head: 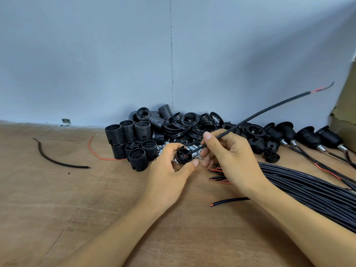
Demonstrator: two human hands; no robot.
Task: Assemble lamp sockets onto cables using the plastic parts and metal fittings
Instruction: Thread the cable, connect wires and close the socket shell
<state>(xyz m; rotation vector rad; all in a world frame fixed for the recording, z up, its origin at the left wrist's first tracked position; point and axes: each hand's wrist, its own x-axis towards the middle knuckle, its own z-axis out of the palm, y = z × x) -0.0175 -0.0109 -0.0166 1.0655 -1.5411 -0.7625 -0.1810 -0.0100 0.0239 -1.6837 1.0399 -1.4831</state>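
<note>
Wood shows bare across the left half and near edge of the brown wooden bench [77, 209], broken only by a curved black cable scrap [55, 160] and a thin red wire [92, 149].

Near the bench's middle the left hand [169, 168] grips a small round black plastic socket cap [183, 157] between thumb and curled fingers. The right hand [231, 157] pinches a long black cable [269, 107] close to its stripped end, whose tip sits at the cap's centre. Whether it has entered the hole is hard to make out. The cable's other end rises toward the upper right, blurred, with red showing.

Along the back edge, against the grey wall [96, 54], lie heaped black threaded socket barrels [133, 139] and black plastic rings [189, 122]. Silver metal fittings [165, 148] lie just beside them, partly hidden behind the left hand.

Toward the back right corner, assembled black sockets on cables [308, 137] lie in a row. A thick bundle of black cables [308, 189] runs from behind the right hand and is cut off at the right edge, crowding that side. A brown cardboard box [344, 105] is also cut off there. A short black cable end [229, 201] pokes out from under the right forearm.
</note>
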